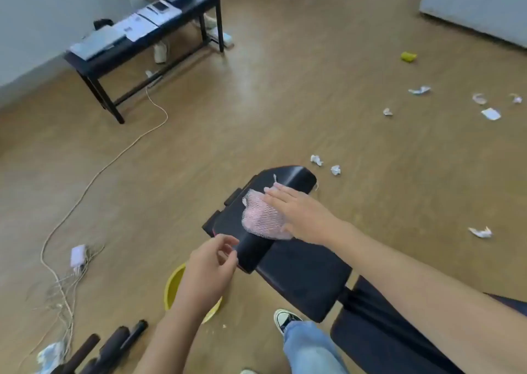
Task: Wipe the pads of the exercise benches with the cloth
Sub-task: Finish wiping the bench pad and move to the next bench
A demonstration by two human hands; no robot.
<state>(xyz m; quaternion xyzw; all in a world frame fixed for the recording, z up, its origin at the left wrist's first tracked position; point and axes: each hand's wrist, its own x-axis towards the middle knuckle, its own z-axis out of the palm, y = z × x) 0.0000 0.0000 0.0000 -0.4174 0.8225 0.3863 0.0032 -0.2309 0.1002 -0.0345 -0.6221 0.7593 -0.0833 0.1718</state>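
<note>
A black padded exercise bench (302, 276) runs from the lower right toward the centre, ending in a raised black pad (288, 178). On that pad lies a pink mesh cloth (261, 216). My right hand (299, 212) rests flat on the cloth's right side, fingers stretched out and pressing it to the pad. My left hand (211, 265) hovers at the pad's near left edge, fingers loosely curled and holding nothing.
A yellow basin (172, 285) stands on the wooden floor under my left hand. Crumpled paper scraps (325, 164) litter the floor to the right. A cable (114, 159) and charger (77, 255) lie left. A dark low table (142, 42) stands at the back left. My shoe (285, 318) is beside the bench.
</note>
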